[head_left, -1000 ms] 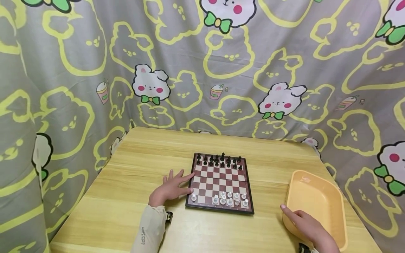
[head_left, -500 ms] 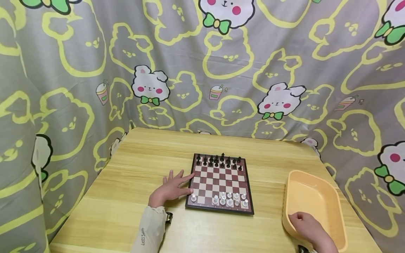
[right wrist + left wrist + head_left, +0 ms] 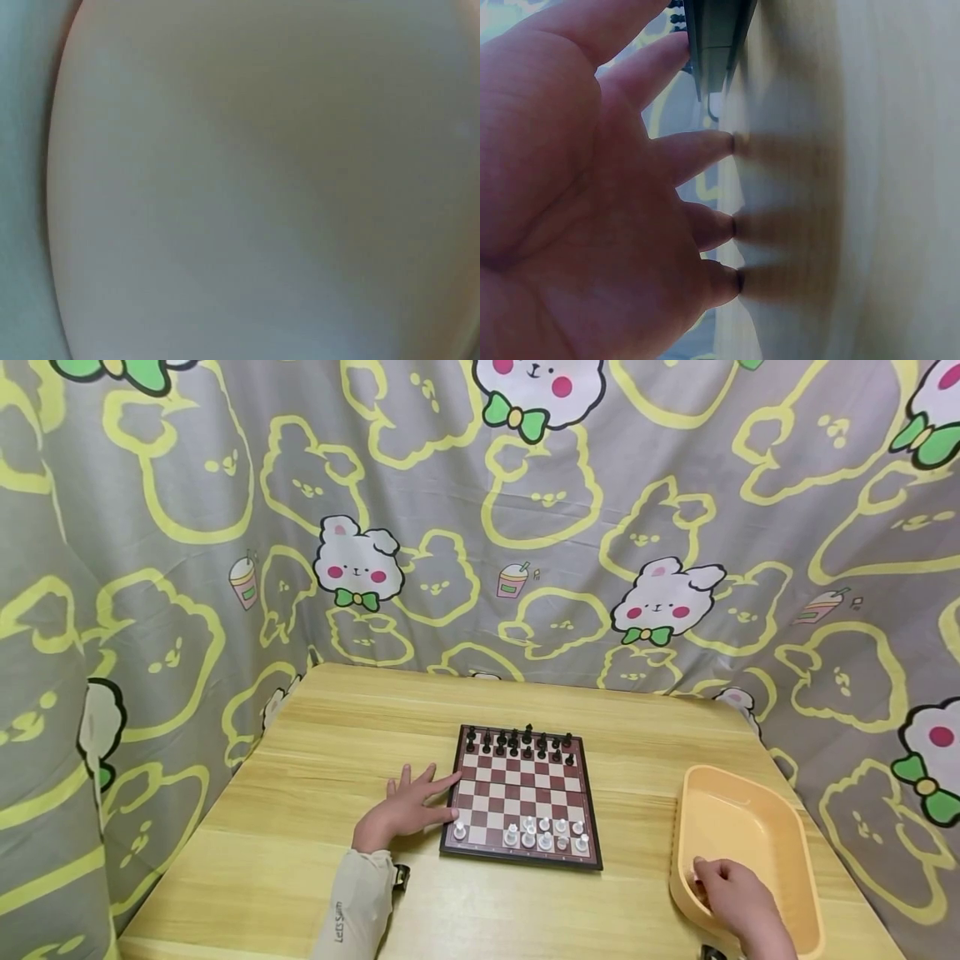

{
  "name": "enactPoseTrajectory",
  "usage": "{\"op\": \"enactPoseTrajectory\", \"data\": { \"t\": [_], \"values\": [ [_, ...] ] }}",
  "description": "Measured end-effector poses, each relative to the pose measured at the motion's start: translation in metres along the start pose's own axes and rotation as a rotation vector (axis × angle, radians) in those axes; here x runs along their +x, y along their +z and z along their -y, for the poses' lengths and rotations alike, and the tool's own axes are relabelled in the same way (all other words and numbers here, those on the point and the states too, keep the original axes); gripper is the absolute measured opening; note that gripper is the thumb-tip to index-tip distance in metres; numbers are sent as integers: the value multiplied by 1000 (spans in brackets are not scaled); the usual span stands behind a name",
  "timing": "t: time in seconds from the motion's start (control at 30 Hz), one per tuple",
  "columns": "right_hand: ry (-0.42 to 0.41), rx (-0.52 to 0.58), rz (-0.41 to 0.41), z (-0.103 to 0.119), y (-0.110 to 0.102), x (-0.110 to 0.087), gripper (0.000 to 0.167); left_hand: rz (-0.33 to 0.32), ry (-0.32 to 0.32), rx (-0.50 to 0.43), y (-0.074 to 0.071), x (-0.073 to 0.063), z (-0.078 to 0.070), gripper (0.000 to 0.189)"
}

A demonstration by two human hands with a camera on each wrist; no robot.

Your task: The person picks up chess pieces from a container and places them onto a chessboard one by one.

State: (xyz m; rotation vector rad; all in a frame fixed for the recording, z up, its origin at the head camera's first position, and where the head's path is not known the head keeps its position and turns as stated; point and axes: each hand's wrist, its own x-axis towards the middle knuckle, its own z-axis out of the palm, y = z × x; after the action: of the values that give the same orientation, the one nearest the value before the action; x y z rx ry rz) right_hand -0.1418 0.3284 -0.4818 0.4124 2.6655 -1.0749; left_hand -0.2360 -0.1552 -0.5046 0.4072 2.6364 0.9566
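A chessboard (image 3: pixel 521 793) with maroon and white squares lies on the wooden table. Black chess pieces (image 3: pixel 527 750) fill its two far rows; several white chess pieces (image 3: pixel 546 841) stand on the near rows, mostly at the right. Spread beside the board, my left hand (image 3: pixel 405 806) touches its left edge with thumb and index finger, other fingertips resting on the table. My right hand (image 3: pixel 738 897) reaches inside a yellow plastic basin (image 3: pixel 738 818) near its left wall. Its thumb and finger pinch a small pale piece, apparently a white chess piece (image 3: pixel 697 878), mostly hidden by the fingers.
Behind and beside the table (image 3: pixel 360 710) hangs a grey curtain (image 3: pixel 450 527) printed with cartoon animals. The basin stands to the right of the board, its rim raised. Close up, a blurred pale surface takes up most of the right wrist view.
My right hand has gone from above the basin's left rim down inside it, its extended finger curling in; a small pale thing now shows at its fingertips. The left hand and board stay put.
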Motion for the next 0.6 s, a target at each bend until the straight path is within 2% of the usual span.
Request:
{"op": "enactPoseTrajectory", "data": {
  "t": [0.13, 0.37, 0.6],
  "values": [
    [25, 22, -92, -1, -3, -2, 51, 0, 3, -10, 0, 0, 0, 67],
    [75, 115, -342, -1, 0, -6, 49, 1, 1, -6, -1, 0, -2, 67],
    [47, 124, -473, 5, 0, -12, 39, 3, -3, -11, -1, -1, -2, 67]
  ]
}}
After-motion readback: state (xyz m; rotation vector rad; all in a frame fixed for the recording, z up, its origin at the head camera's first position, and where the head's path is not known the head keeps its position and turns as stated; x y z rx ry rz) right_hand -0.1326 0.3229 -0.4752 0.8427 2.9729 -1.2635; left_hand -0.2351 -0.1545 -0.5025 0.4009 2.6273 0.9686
